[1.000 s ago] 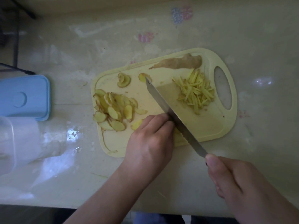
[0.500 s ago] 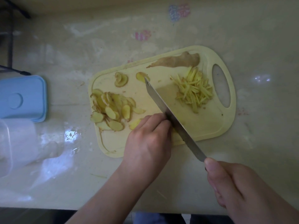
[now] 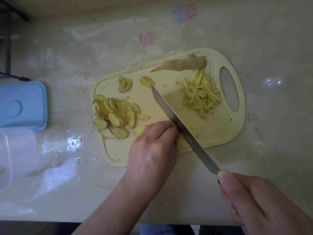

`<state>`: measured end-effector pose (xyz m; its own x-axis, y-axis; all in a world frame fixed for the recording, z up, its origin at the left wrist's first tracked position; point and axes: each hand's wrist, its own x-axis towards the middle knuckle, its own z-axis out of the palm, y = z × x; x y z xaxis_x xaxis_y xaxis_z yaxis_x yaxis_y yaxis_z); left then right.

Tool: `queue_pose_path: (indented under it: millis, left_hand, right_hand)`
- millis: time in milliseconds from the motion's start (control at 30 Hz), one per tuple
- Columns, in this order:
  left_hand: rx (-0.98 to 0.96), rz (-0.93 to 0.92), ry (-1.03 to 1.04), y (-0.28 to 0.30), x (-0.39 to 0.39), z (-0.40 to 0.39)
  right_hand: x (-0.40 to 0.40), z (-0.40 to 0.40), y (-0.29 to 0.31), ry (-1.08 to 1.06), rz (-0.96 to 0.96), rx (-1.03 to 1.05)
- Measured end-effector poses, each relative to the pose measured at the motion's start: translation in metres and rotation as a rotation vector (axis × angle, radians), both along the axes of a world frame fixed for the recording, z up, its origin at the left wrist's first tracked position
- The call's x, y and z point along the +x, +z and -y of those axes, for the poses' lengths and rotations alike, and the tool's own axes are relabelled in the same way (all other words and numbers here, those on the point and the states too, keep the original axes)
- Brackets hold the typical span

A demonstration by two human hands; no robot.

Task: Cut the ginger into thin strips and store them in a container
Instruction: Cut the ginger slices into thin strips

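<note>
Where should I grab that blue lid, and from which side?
Take the blue lid by its right long edge, thumb on top and fingers beneath. It lies flat on the table, its left side runs out of view, and that edge looks free.

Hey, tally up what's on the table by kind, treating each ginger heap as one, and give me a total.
Cutting board: 1
Knife: 1
Ginger peel: 1
Strip pile: 1
Slice pile: 1
Blue lid: 1
Clear container: 1
Total: 7
</note>
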<state>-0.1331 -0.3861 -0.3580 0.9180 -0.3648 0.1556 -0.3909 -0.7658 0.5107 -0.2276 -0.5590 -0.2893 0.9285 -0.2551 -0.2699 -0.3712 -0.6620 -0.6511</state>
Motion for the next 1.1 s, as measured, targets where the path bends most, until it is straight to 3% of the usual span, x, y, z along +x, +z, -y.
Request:
queue_pose_path:
  millis: [67, 200, 367, 633, 767, 933, 1100]
  left_hand:
    - [0.021, 0.004, 0.003, 0.000, 0.000, 0.000]
    - [0.010, 0.022, 0.006, -0.003, 0.000, -0.001]
    - [-0.010, 0.032, -0.022, -0.007, 0.000, -0.003]
    - [0.010, -0.007, -0.039, -0.004, 0.000, -0.002]
    - [-0.016, 0.009, -0.024, -0.007, -0.003, -0.004]
    - [-0.119, -0.012, 0.026, -0.006, -0.005, -0.002]
    - [-0.095, -0.029, 0.020, -0.005, -0.002, -0.001]
  right_hand:
    - [-0.001, -0.002, 0.000, -0.044, -0.036, 0.039]
    - [0.011, -0.006, 0.000, 0.068, -0.099, 0.037]
    - [0.031, 0.007, -0.013, 0.119, -0.403, 0.289]
    - [0.037, 0.021, -0.010, 0.111, -0.377, 0.249]
    - [0.040, 0.022, -0.007, 0.058, -0.422, 0.328]
    - [0.029, 0.014, 0.008, 0.080, -0.394, 0.246]
    - [0.028, 0.013, 0.003, 0.153, -0.415, 0.205]
